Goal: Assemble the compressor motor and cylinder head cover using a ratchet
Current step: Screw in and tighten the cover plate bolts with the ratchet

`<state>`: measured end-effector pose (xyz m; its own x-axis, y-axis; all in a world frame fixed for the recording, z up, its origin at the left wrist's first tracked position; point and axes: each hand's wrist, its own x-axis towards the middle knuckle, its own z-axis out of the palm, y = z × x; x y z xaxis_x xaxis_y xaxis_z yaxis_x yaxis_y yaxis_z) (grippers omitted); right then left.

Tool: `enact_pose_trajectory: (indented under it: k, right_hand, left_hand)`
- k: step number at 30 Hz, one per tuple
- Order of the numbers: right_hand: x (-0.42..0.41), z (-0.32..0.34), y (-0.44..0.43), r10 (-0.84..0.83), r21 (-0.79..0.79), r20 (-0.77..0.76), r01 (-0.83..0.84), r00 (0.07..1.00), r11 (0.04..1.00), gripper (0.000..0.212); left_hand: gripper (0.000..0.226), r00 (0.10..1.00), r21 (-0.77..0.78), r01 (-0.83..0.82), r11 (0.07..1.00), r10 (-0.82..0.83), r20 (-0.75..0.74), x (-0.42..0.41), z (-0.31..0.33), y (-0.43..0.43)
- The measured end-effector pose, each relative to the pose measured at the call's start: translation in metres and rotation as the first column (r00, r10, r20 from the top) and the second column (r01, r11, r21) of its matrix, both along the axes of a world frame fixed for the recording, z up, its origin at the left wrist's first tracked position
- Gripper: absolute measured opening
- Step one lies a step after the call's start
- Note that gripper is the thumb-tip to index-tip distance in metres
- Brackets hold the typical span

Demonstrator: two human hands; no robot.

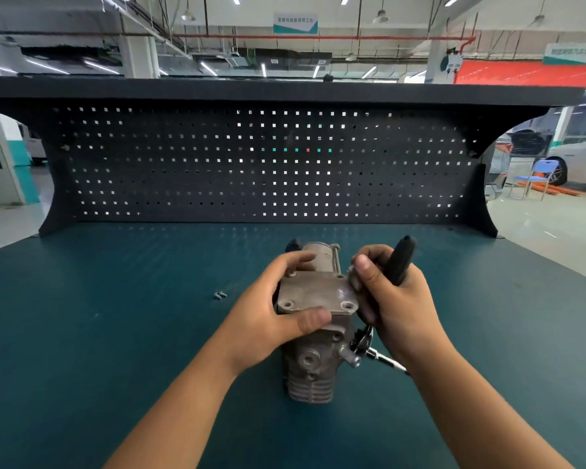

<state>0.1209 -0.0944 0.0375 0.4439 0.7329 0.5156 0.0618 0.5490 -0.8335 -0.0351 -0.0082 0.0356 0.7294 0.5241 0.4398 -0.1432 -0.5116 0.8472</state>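
Observation:
The grey metal compressor (313,367) lies on the green bench mat, its motor cylinder (320,257) pointing away from me. The flat cylinder head cover (313,292) sits on top of it, with bolt holes showing at its near corners. My left hand (278,313) grips the cover, thumb on its near edge and fingers over its far edge. My right hand (393,306) holds the ratchet (400,262), black handle sticking up and chrome head with extension (369,346) hanging down beside the compressor. Its fingertips touch the cover's right corner.
Two small bolts (220,294) lie on the mat (115,333) left of the compressor. A dark perforated back panel (251,164) with a shelf on top closes the bench's far side. Beyond it on the right are a blue chair (535,177) and a white car (579,157).

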Motion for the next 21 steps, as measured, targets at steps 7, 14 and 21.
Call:
enact_pose_trajectory:
  k: [7, 14, 21]
  right_hand:
    - [0.035, 0.045, 0.013, 0.138, -0.184, 0.580, -0.036, 0.803, 0.982, 0.012]
    - [0.062, 0.081, 0.019, 0.388, -0.380, 0.698, -0.149, 0.602, 0.913, 0.018]
    - [0.065, 0.082, 0.025, 0.417, -0.372, 0.768, -0.191, 0.486, 0.908, 0.017]
  left_hand:
    - [0.083, 0.960, -0.132, 0.138, 0.982, -0.100, 0.261, 0.012, -0.028, 0.004]
    - [0.072, 0.895, -0.216, 0.196, 0.956, -0.084, 0.439, 0.024, -0.041, 0.002]
    - [0.070, 0.879, -0.210, 0.169, 0.963, -0.051, 0.473, 0.028, -0.037, 0.010]
